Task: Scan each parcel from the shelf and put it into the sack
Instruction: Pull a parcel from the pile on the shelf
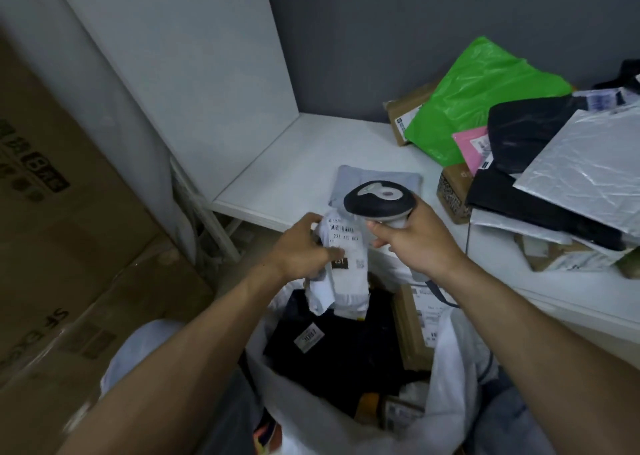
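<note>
My left hand (300,246) grips a small white parcel (346,274) with a barcode label facing up, held over the open white sack (446,378). My right hand (415,243) holds a black and grey barcode scanner (379,201), its head just above and right of the parcel's label. Inside the sack lie a black parcel (339,350) and a brown cardboard box (412,330). A grey parcel (377,177) lies on the white shelf (277,184) behind the scanner.
A heap of parcels fills the shelf's right side: a green bag (474,94), a pink one (472,146), black ones (526,136), a silver mailer (588,167) and cardboard boxes (401,115). Large cardboard cartons (52,229) stand at the left.
</note>
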